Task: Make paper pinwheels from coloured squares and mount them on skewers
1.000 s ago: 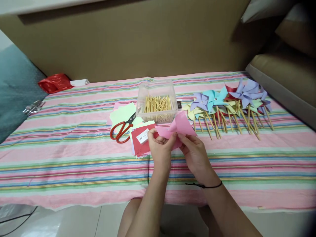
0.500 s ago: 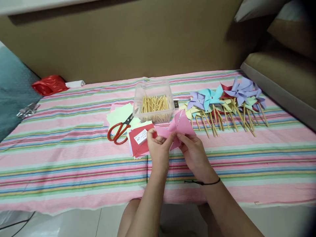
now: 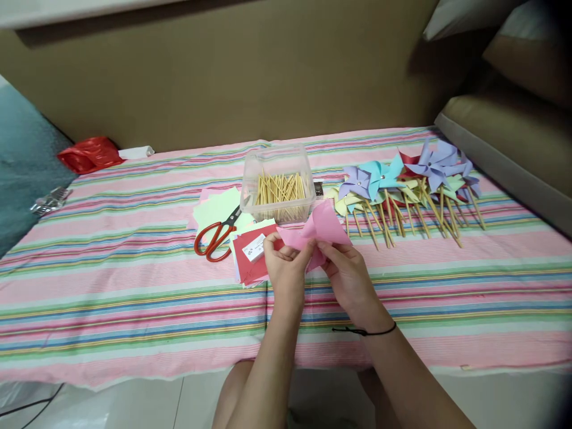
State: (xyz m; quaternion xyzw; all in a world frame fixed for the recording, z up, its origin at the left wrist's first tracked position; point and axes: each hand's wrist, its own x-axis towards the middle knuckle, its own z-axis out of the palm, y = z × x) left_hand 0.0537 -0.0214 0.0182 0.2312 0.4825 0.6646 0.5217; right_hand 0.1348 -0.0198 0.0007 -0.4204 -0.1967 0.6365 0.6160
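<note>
Has a red bag (image 3: 89,156) far out toward ten o'clock from the hands, then red-handled scissors (image 3: 217,233) at nine, lying partly over pale green sheets (image 3: 214,205). Shows a small white box (image 3: 254,248) closer in at nine, resting on a red sheet (image 3: 250,268), and a clear container (image 3: 277,159) of sticks (image 3: 281,189) past eleven. Pinches the pink paper (image 3: 328,225) at its lower middle with the left hand (image 3: 288,265), thumb against fingers — and meets that grip with the right hand (image 3: 346,268), likewise grasping the paper, above the striped cloth (image 3: 156,322). Seems, judging by the curled flaps, to be at the folding step, gathering corners toward the centre. Cannot tell how many corners are in, with the middle hidden behind fingers. Calls next, probably, for a firm pinch through all the folds without creasing the flap at one o'clock — then for fixing the centre, as on the pinwheels (image 3: 411,192) at two.
</note>
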